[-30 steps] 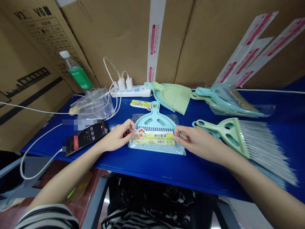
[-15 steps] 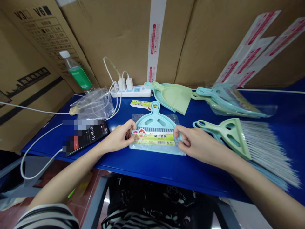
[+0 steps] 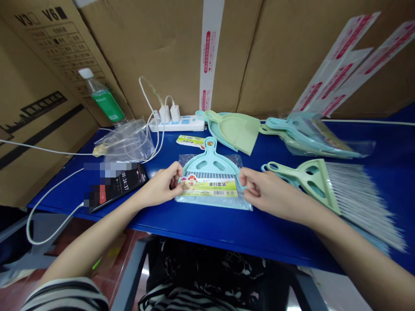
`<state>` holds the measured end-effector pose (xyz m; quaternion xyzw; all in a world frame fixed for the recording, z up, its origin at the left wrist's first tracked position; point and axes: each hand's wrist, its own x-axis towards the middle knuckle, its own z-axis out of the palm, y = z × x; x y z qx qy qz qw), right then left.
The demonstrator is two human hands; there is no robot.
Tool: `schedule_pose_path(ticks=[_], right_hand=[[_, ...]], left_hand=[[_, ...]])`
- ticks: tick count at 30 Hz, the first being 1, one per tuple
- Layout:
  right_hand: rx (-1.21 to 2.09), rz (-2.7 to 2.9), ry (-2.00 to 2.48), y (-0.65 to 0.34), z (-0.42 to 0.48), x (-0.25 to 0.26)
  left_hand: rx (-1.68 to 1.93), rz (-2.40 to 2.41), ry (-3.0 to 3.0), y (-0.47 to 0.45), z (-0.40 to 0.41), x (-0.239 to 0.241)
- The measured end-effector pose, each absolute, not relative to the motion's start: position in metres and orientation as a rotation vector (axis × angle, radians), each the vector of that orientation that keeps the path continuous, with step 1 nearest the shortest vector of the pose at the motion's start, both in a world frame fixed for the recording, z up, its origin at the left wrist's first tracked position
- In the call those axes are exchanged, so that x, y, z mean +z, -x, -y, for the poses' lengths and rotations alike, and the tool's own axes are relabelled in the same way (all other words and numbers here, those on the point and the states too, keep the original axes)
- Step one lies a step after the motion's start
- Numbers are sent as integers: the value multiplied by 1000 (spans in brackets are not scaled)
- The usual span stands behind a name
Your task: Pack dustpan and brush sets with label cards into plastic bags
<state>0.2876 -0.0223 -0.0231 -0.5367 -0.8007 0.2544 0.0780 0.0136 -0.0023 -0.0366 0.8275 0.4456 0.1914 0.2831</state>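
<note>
A light-blue dustpan and brush set (image 3: 207,162) lies on the blue table in a clear plastic bag (image 3: 194,201), its handle pointing away from me. A printed card (image 3: 223,185) with mushrooms on it covers the bristles in part. At the bag's left edge, my left hand (image 3: 165,183) is closed, thumb and fingers pinching the plastic. My right hand (image 3: 259,190) pinches the opposite edge with curled fingers.
Green and blue dustpans (image 3: 238,129) lie behind, beside a loose card (image 3: 191,141) and a power strip (image 3: 188,124). Brushes (image 3: 311,185) and a bagged set (image 3: 311,134) are at right. A phone (image 3: 119,188), crumpled plastic (image 3: 129,140) and a bottle (image 3: 106,101) are at left.
My right hand has shifted very slightly at the bag's right edge. The left hand keeps its pinch and the bagged set stays in place; the whole view has moved slightly.
</note>
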Motion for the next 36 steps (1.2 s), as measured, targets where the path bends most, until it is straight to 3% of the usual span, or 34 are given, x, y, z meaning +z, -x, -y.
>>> schedule_pose_path(ticks=[19,28,36], right_hand=[[675,2252,1536,-298,18,-26],[1018,1760,1345,-302,6,-39],[1548,1412,1183,-285,2,-44]], left_hand=[[410,-1016,-2057,-12,4,-28],[254,-756,-2045,-10,9,-25],[234,-591,-2056,-14,13,-22]])
